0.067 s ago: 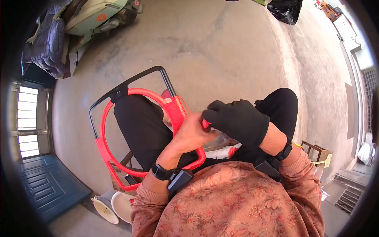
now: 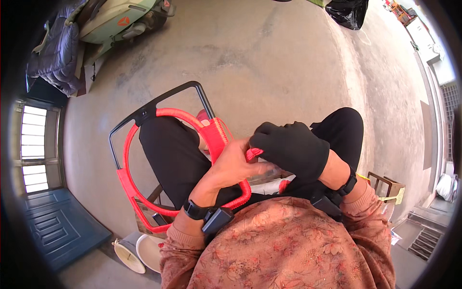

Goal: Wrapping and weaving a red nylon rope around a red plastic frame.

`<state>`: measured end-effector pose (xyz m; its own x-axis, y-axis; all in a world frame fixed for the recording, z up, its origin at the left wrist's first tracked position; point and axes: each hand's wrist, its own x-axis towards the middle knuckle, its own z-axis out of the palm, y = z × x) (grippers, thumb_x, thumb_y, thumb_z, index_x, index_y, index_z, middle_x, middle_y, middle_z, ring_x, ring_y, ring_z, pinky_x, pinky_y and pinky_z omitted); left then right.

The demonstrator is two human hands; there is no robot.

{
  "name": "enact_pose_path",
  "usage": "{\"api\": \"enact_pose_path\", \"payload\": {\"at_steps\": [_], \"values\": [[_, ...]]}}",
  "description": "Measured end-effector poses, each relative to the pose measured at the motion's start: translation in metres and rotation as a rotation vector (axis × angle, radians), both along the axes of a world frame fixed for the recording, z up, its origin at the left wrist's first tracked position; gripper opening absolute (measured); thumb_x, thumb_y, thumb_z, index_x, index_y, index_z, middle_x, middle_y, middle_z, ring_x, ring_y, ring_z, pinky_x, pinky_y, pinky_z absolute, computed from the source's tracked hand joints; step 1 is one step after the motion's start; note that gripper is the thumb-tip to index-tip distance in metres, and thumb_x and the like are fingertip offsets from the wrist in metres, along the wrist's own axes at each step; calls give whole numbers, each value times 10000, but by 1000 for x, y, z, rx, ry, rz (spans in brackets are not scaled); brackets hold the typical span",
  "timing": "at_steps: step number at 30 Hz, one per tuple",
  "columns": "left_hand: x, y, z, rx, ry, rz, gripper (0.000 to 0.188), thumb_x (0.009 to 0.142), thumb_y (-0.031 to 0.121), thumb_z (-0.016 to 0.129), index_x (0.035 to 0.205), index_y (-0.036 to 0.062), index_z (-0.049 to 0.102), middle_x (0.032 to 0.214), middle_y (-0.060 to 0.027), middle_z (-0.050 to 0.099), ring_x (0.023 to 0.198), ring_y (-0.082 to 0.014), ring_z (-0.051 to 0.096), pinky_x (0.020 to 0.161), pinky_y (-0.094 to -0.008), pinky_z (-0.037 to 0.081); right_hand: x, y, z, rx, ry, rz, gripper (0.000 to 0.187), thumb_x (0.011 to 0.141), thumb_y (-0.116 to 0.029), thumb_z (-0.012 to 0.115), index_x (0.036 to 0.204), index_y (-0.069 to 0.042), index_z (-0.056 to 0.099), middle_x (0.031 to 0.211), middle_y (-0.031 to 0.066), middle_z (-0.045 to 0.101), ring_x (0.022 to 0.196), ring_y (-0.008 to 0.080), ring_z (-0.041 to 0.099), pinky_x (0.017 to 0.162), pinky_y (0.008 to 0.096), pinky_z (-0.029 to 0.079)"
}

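A black metal frame (image 2: 146, 113) leans across my left thigh, its inner ring and lower sides wound in red cord (image 2: 215, 137). My bare left hand (image 2: 236, 164) is beside the frame's right-hand wrapped side, its fingers closed at a small bundle of red cord (image 2: 253, 153). From the right, my right hand (image 2: 291, 147), in a black glove, is closed against the same bundle. The bundle's short end shows between the two hands; the rest is hidden by the glove and my fingers. A thin red strand runs near the top of the wrapped side.
White and red material (image 2: 269, 186) lies between my thighs. Two pale round containers (image 2: 129, 256) stand on the floor at lower left. A small wooden stool or frame (image 2: 387, 185) is at my right. A scooter (image 2: 115, 24) is at far left, a black plastic bag (image 2: 347, 13) at the far edge.
My two hands have shifted slightly, and more of the red cord bundle shows between them. The frame stays where it was.
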<state>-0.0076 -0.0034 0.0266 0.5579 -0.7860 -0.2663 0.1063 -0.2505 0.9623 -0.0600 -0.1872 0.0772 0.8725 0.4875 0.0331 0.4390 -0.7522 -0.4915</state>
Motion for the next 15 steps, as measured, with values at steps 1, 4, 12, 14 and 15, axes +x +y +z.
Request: {"api": "enact_pose_path", "payload": {"at_steps": [1,4,12,14,15], "values": [[0,3,5,-11,158,2,210,810,65,653,1004,0,607,725,3,553,637,-55,498,606,-239,440,0,0,0,76,-28,-46,221,770,-114,633,987,-106,590,948,82,594,726,279,639,635,356,494],[-1,10,-1,-126,393,25,265,912,228,607,1061,9,585,644,19,475,536,-65,445,567,-246,449,7,0,-15,347,69,-186,212,735,-134,701,919,-80,609,867,85,603,703,273,624,630,350,490],[-4,6,-8,-358,461,134,344,989,373,488,1079,43,530,608,32,418,487,-51,379,564,-257,469,-5,14,-27,897,388,-565,206,761,-92,722,927,-31,618,788,41,624,678,111,601,617,273,488],[-5,6,-6,-407,518,171,301,996,342,486,1026,43,505,628,20,453,510,-53,409,556,-225,463,-4,13,-27,1063,538,-614,202,775,-90,714,936,-19,615,796,38,626,675,96,593,620,263,488],[-4,6,-7,-408,518,168,301,996,342,486,1026,43,505,628,20,453,510,-53,409,556,-225,463,-3,14,-27,1120,577,-626,201,784,-91,713,938,-12,611,803,45,626,670,104,595,619,262,492]]}}
